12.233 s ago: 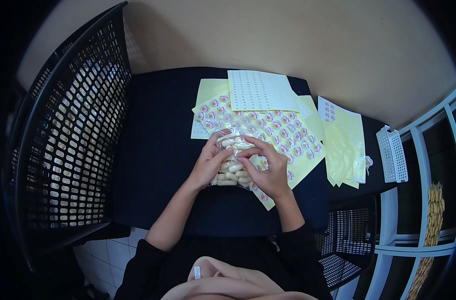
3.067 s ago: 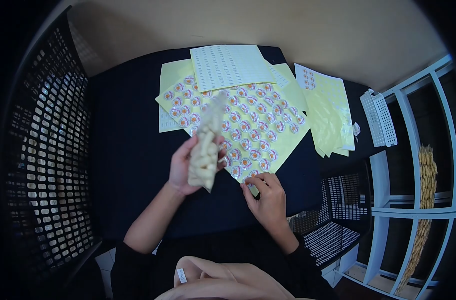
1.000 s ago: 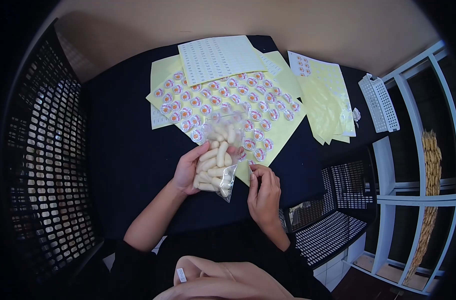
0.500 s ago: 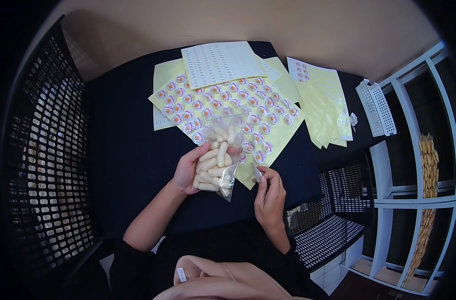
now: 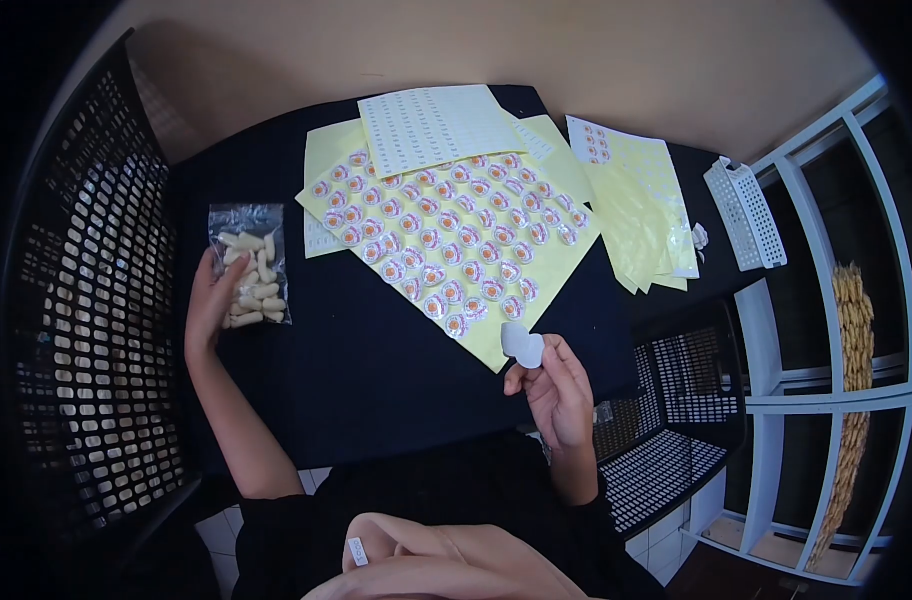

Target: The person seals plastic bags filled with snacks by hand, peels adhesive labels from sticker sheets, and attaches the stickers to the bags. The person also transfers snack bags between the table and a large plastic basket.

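At the table's left side, my left hand (image 5: 210, 305) grips the lower left edge of a clear plastic bag (image 5: 264, 268), its thumb across the front. Pale, finger-shaped pieces fill the lower part of the bag. My right hand (image 5: 561, 392) pinches a white figure-eight-shaped sticker (image 5: 522, 345) between thumb and fingers, its blank face toward me. It overlaps the near corner of a yellow sticker sheet (image 5: 566, 268) in this view. That sheet carries rows of round stickers with orange centres.
A printed white sheet (image 5: 431, 130) lies over the back of the stickers. Yellow backing sheets (image 5: 626, 215) and a small white basket (image 5: 744, 215) are at the right. Black crates stand left (image 5: 101, 300) and lower right (image 5: 666, 480), beside a pale shelf frame (image 5: 826, 405).
My left hand has carried the bag from the middle of the table to its left side, uncovering more stickers. My right hand has turned the sticker so its white face shows.
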